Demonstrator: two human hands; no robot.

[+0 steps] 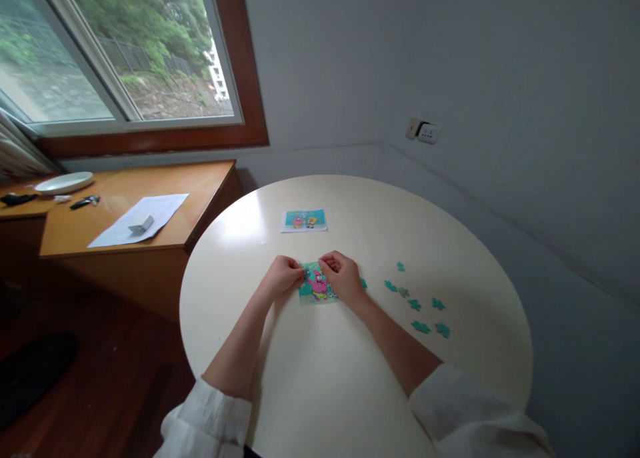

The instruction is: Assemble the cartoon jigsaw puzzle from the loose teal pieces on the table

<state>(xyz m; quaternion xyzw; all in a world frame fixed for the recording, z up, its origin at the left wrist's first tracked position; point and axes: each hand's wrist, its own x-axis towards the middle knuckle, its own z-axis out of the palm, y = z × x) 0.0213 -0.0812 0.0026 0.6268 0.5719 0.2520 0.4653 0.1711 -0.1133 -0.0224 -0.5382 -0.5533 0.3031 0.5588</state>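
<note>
Left hand (286,274) and right hand (342,275), narrowly pinched, are flanking the puzzle (316,293), presumably keeping it aligned, actual grip unclear.

A small white block (142,225) rests on a paper sheet (163,208) atop the wooden desk (210,178) below a window (150,45).

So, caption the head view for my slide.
Left hand and right hand at a part-built jigsaw, loose pieces to the right.
</note>
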